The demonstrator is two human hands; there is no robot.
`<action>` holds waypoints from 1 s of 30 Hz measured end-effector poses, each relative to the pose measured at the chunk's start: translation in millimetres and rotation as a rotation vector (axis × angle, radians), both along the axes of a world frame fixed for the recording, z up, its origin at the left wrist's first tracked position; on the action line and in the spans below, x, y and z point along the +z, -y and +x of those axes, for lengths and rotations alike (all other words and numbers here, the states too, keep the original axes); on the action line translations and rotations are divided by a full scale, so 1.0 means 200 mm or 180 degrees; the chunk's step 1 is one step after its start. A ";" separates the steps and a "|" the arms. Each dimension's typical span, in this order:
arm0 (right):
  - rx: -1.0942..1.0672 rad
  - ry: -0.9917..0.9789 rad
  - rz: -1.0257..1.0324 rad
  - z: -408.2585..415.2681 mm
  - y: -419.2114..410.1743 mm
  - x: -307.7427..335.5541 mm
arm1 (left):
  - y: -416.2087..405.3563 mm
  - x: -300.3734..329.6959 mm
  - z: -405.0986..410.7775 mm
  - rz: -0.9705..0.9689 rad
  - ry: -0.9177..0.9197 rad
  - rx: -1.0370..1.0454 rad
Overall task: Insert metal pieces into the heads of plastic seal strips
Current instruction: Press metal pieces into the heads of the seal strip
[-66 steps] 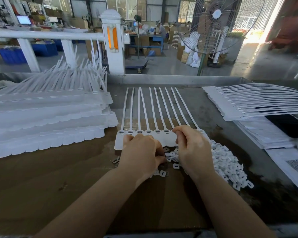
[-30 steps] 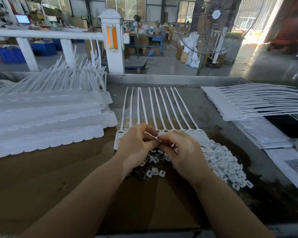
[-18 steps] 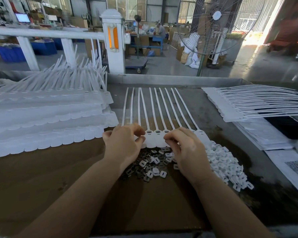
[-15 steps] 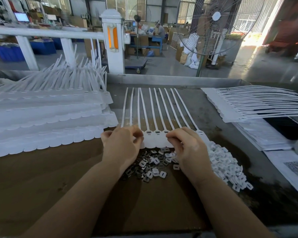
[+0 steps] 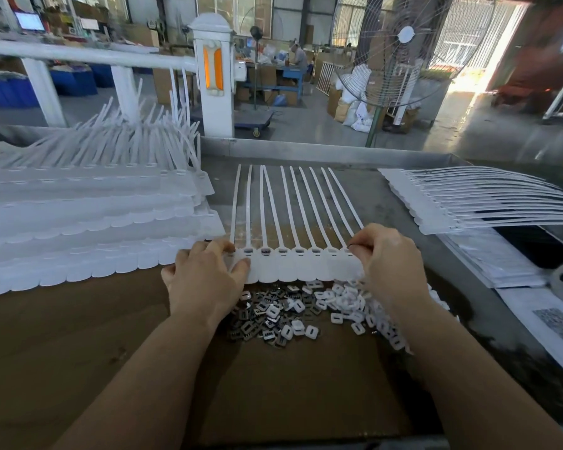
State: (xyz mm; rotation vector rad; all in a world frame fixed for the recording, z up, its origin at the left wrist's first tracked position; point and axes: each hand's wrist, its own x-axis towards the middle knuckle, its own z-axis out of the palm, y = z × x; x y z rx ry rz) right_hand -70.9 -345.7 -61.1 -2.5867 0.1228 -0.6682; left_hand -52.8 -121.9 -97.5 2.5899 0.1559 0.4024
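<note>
Both forearms stretched forward, palms down; left grip (image 5: 205, 277) and right grip (image 5: 387, 258) (fingers curled, thumbs tucked under) pinching, well apart.

1. Seal strip sheet (image 5: 293, 264): white plastic, smooth, matt.
2. Stacks at 9 o'clock (image 5: 88, 228): translucent white plastic, frosted look.
3. Stack at 3 o'clock (image 5: 468, 203): same white plastic, slight sheen.
4. Metal pieces (image 5: 257, 315): dark, shiny metal.
5. White caps (image 5: 348, 302): glossy plastic.
6. Mat (image 5: 78, 336): brown cardboard, matt.
7. Table (image 5: 387, 219): grey metal, dull, scuffed.
</note>
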 end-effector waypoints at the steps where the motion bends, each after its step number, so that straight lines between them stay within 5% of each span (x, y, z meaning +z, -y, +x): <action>1: -0.0029 -0.0068 -0.0059 0.01 0.01 0.01 | 0.00 0.00 0.00 -0.0030 -0.0023 -0.0032; 30: 0.0227 -0.0766 -0.1353 0.18 -0.04 0.00 | -0.01 -0.01 0.02 -0.0242 0.0038 -0.0106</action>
